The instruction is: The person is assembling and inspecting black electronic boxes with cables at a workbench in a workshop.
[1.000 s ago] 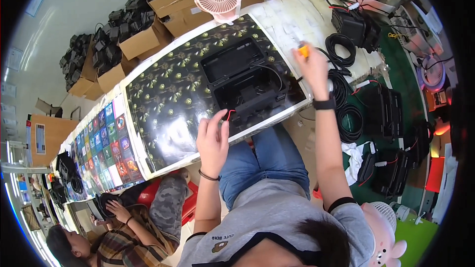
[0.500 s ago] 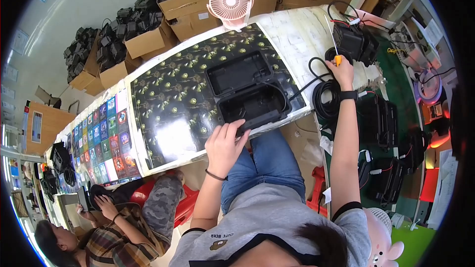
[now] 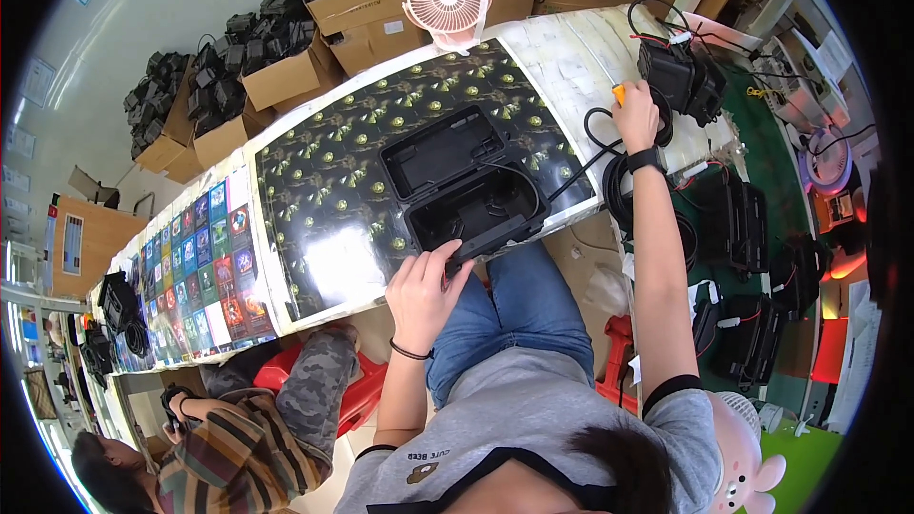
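Observation:
An opened black plastic case (image 3: 481, 219) lies on the dark patterned mat, its lid (image 3: 443, 152) folded back on the far side. My left hand (image 3: 422, 293) grips the case's near left edge, thumb and fingers closed on the rim. A black cable runs from the case's right side to a coil (image 3: 621, 192). Above that coil, my right hand (image 3: 636, 118) is closed around a screwdriver (image 3: 619, 94) with an orange handle. Its thin shaft points away and to the left over the white tabletop.
A pink fan (image 3: 447, 2) stands at the table's far edge. Black devices with wires (image 3: 681, 81) sit beyond my right hand, and more black cases (image 3: 733, 219) lie on the green surface at right. Boxes of black units (image 3: 286, 81) stand behind. A co-worker (image 3: 228, 438) sits at lower left.
My right hand has moved left and slightly away with the screwdriver, whose shaft now tilts left. The case has shifted slightly left, my left hand still on it. The co-worker's hands have moved lower.

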The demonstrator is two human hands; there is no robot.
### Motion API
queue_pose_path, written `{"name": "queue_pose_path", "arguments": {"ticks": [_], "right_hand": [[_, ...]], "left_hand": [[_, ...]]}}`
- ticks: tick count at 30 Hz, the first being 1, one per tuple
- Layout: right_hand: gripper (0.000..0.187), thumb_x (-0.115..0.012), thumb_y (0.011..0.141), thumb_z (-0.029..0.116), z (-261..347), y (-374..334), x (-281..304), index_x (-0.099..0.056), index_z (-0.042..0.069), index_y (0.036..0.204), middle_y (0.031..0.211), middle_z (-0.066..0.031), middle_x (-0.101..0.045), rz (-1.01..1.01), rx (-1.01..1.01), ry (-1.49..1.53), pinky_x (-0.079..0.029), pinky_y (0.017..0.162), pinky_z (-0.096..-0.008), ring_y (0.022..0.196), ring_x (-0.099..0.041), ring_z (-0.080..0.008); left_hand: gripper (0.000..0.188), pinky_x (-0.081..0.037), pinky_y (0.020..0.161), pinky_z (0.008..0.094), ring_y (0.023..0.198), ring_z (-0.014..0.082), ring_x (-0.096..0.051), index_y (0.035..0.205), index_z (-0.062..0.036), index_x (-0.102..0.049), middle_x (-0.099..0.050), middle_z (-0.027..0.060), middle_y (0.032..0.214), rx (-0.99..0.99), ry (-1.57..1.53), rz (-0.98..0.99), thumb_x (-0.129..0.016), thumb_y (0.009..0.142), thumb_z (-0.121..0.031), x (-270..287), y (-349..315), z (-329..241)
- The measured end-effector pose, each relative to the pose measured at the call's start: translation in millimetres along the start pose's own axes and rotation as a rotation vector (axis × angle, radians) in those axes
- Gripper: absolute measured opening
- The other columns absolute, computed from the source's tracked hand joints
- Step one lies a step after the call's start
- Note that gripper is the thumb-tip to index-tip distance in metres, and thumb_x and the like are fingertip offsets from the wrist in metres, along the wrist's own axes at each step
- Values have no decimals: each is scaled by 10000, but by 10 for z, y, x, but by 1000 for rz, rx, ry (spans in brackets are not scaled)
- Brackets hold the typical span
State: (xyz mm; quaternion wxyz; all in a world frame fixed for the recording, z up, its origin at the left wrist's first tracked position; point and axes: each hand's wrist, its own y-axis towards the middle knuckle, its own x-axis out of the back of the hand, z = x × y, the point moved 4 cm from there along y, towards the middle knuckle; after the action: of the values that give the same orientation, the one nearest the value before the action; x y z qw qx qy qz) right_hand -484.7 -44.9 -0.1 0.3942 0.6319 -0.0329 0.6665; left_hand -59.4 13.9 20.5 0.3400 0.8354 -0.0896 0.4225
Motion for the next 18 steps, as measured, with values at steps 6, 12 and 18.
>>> {"name": "queue_pose_path", "arguments": {"ticks": [6, 12, 18], "right_hand": [[148, -704, 777, 55, 8, -6, 737, -638, 23, 905, 877, -117, -681, -286, -81, 464, -520, 697, -357, 755, -658, -282], [142, -712, 822, 39, 754, -131, 1267, -571, 28, 822, 866, -26, -709, -310, 299, 861, -483, 660, -255, 665, -591, -122], [239, -686, 849, 54, 1412, -587, 633, -468, 36, 751, 994, -34, -732, 609, 134, 1007, -497, 564, -235, 661, -591, -60]], "left_hand": [[324, -450, 574, 326, 638, 198, -532, 1035, -117, -692, -590, 29, 725, 16, -38, 12, -808, 736, -162, -14, 35, 76], [323, -475, 624, 333, 697, 222, -555, 1043, -123, -695, -596, 36, 752, 24, 2, -15, -797, 741, -171, 61, 71, 263], [474, -562, 717, 295, 826, 191, -653, 1189, -105, -630, -620, 104, 1128, 286, -153, -138, -800, 749, -70, 310, -225, 476]]}}
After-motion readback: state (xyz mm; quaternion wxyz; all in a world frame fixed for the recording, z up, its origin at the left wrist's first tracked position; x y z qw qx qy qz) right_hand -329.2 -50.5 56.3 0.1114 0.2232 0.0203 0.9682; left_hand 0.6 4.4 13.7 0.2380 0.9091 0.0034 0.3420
